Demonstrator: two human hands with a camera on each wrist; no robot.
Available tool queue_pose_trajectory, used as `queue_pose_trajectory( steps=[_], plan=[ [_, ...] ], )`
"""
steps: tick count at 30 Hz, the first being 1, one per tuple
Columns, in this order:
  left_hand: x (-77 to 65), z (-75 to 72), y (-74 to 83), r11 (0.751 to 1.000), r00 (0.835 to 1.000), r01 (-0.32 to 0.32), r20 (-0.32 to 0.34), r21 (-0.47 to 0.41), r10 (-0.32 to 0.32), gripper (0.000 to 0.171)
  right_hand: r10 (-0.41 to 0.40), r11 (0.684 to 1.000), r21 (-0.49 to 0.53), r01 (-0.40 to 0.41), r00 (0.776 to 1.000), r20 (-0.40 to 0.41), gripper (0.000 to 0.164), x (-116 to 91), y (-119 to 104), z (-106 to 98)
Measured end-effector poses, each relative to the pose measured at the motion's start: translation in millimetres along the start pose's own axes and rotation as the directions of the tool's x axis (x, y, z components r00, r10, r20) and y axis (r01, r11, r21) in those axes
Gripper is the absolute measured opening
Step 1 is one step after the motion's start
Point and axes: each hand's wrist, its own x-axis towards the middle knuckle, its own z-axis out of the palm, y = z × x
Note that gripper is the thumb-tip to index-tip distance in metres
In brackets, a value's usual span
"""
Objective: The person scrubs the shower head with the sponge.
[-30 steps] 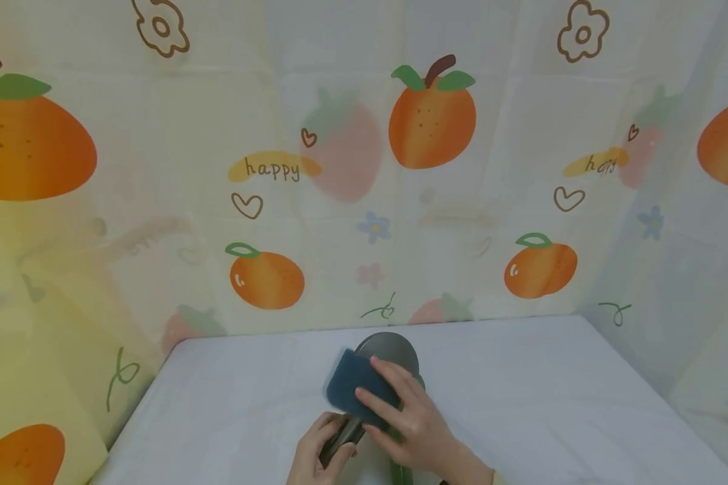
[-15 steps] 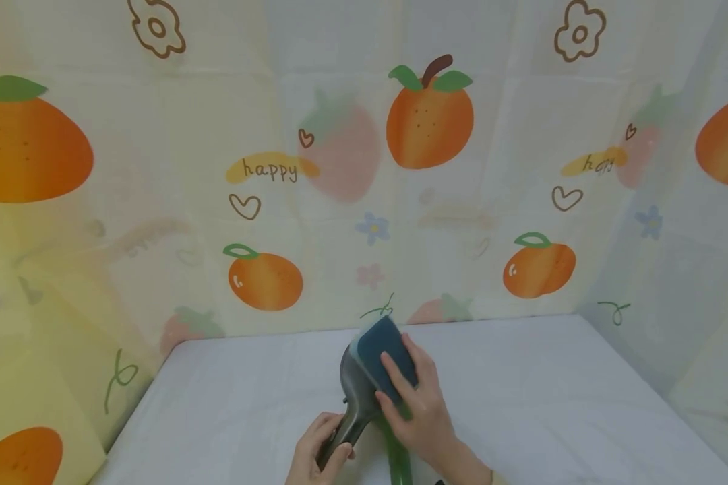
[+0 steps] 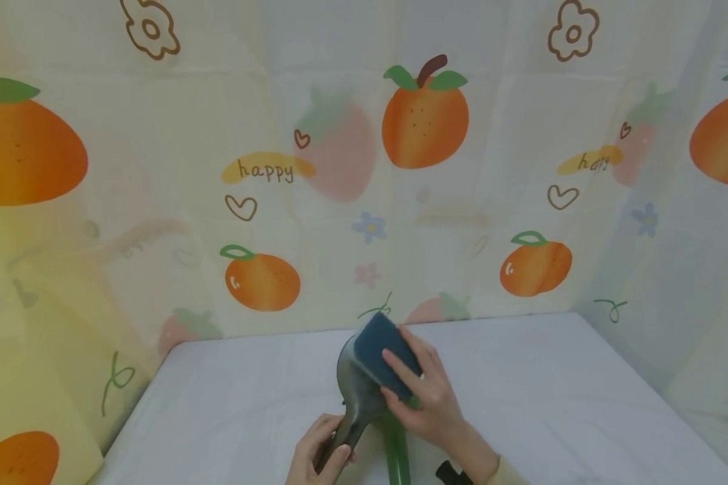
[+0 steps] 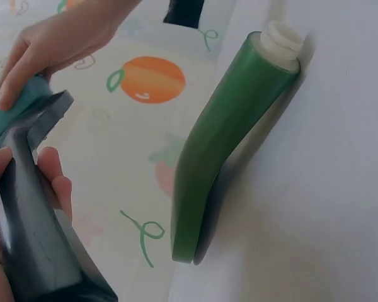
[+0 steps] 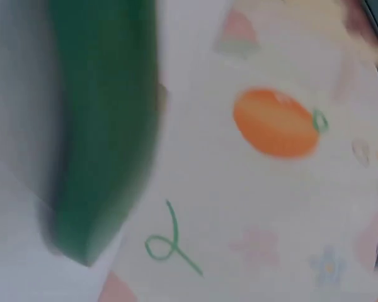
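1. We had the left hand [image 3: 307,454] curled round the handle of a dark grey shower head [image 3: 356,394], thumb and fingers closed on it.
2. From that grip the shower head's long axis ran forward and slightly right, so its round head sat ahead of our left fingers, raised off the white cloth [image 3: 236,404].
3. Our right hand [image 3: 429,402] grasped a blue sponge [image 3: 375,342] from the right, fingers spread over its back; we could not see the whole thumb side.
4. The relation that mattered: the sponge lay slanted across the right part of that round head, seemingly touching it, so the right hand was the nearer to the head and the left held only the handle.
5. Below and right of our left grip, partly under the right hand, a bent green bottle [image 4: 230,126] with a white screw neck [image 4: 281,41] seemed to rest on the cloth, neither hand gripping it.
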Motion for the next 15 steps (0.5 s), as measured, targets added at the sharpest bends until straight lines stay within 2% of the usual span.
queue_pose_trajectory(
  steps=[2,4,7,9,10,13,15],
  plan=[
    [-0.2,-0.3,0.6,1.000,1.000,0.014,-0.003,-0.014,-0.014,0.026,0.135,0.991,-0.012,-0.136,0.990,-0.029,0.046,0.9,7.3,-2.7],
    [-0.2,-0.5,1.2,0.999,1.000,0.021,0.001,-0.028,-0.021,0.027,0.242,0.969,-0.032,-0.244,0.969,-0.053,0.047,-0.2,9.8,-3.5],
    [-0.4,0.9,1.0,0.999,1.000,0.008,0.015,-0.044,-0.008,0.028,0.296,0.950,-0.079,-0.302,0.952,-0.081,0.048,-6.0,4.2,-1.1],
    [-0.3,1.8,0.4,0.999,1.000,-0.010,0.018,-0.045,0.011,0.028,0.261,0.958,-0.099,-0.269,0.962,-0.085,0.047,-10.3,-4.6,3.2],
    [-0.4,2.3,0.1,0.999,1.000,-0.026,0.016,-0.044,0.027,0.028,0.218,0.968,-0.106,-0.227,0.972,-0.089,0.047,-12.1,-9.4,5.8],
    [-0.7,3.0,-1.3,0.997,0.998,-0.068,0.004,-0.025,0.068,0.026,0.058,0.994,-0.085,-0.063,0.997,-0.058,0.043,-15.7,-26.3,12.7],
    [-1.6,3.3,-1.3,0.998,0.998,-0.056,-0.007,-0.008,0.056,0.026,-0.078,0.994,-0.072,0.077,0.997,-0.021,0.040,-15.5,-36.4,16.1]
  ],
)
